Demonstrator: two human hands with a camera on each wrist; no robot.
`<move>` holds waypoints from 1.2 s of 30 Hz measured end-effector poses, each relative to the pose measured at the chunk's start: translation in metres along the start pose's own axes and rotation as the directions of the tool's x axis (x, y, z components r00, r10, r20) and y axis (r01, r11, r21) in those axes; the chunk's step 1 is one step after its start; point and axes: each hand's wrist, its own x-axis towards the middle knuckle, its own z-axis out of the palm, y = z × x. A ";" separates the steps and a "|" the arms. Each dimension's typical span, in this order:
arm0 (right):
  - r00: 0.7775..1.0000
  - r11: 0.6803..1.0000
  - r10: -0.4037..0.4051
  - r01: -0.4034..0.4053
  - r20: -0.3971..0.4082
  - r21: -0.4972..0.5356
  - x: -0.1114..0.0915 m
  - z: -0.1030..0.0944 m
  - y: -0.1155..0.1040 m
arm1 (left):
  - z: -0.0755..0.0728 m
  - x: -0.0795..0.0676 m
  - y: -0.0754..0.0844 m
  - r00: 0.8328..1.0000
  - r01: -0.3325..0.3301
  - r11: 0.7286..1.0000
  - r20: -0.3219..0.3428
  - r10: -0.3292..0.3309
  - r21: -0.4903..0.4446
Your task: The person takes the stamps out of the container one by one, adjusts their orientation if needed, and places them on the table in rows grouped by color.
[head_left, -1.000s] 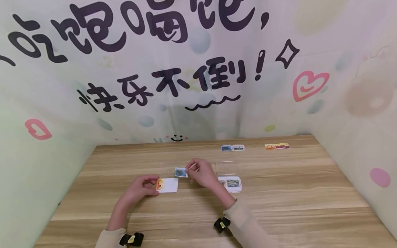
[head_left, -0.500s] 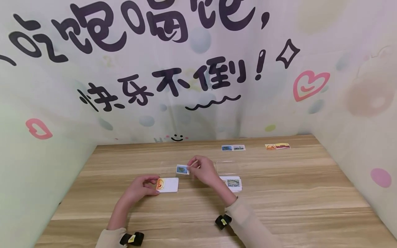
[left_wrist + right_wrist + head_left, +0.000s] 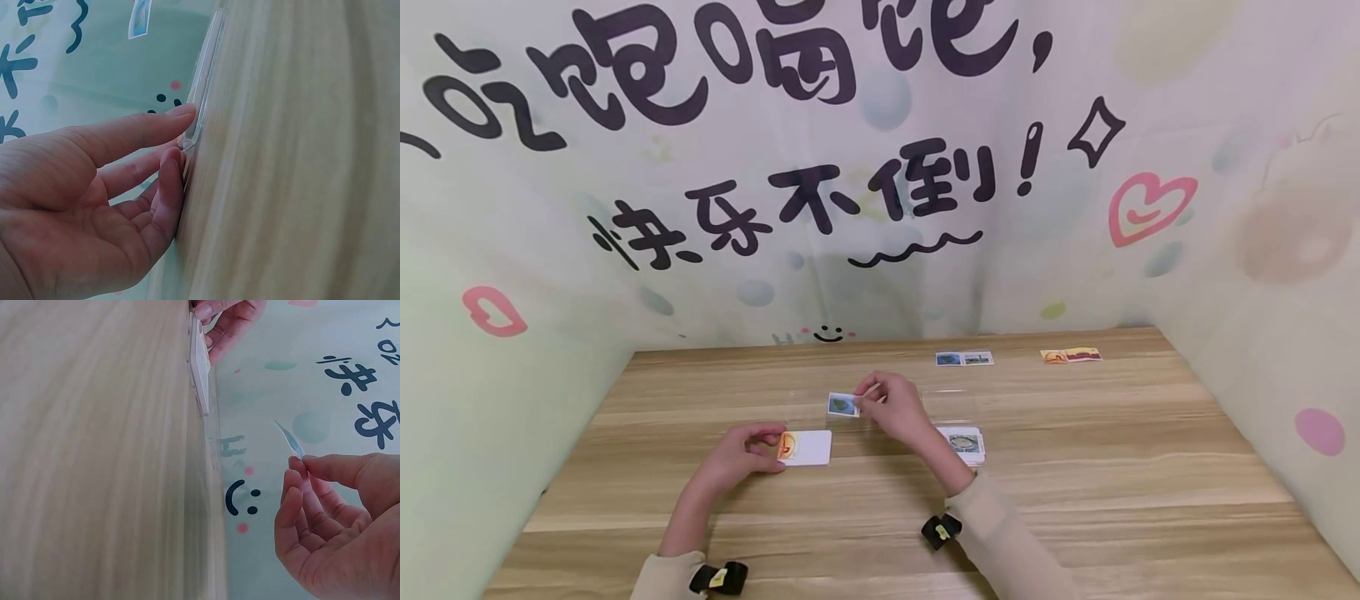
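Observation:
My right hand [image 3: 891, 410] pinches a small stamp [image 3: 842, 405] by its right edge, between thumb and forefinger. The stamp has a white border and a green shape on blue. In the right wrist view this stamp [image 3: 290, 440] is edge-on and raised off the table. My left hand [image 3: 748, 452] grips the left end of a clear plastic case holding white cards [image 3: 814, 447], thumb at the near corner and fingers at the far one. An orange stamp [image 3: 788, 446] lies on the top card's left part. In the left wrist view thumb and fingers meet at the case's end [image 3: 201, 94].
A second clear case with white cards [image 3: 977, 432] and a grey-green stamp [image 3: 966, 444] lies right of centre, partly behind the right forearm. Further back lie a blue-and-grey stamp pair [image 3: 964, 358] and an orange-and-maroon pair [image 3: 1071, 355]. A printed cloth [image 3: 880, 292] stands behind the table.
My right hand has moved slightly up and away with the pinched stamp, from beside the white cards to above the case's back part. My left hand stays at the case.

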 end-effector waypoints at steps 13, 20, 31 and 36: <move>1.000 1.000 -0.018 0.018 -0.007 0.000 0.005 -0.004 -0.002 | 0.000 0.001 0.000 1.000 -0.004 1.000 0.015 0.004 -0.005; 1.000 1.000 0.000 0.000 -0.024 0.018 0.006 -0.007 -0.006 | 0.001 0.002 -0.001 1.000 -0.008 1.000 0.016 0.008 0.001; 0.999 1.000 -0.019 0.019 -0.036 0.018 0.010 -0.015 -0.012 | 0.001 0.003 -0.001 1.000 -0.009 1.000 0.024 0.009 0.004; 0.998 0.999 -0.036 0.037 -0.046 0.014 0.012 -0.018 -0.015 | 0.000 0.003 -0.001 1.000 0.011 1.000 0.017 -0.011 0.008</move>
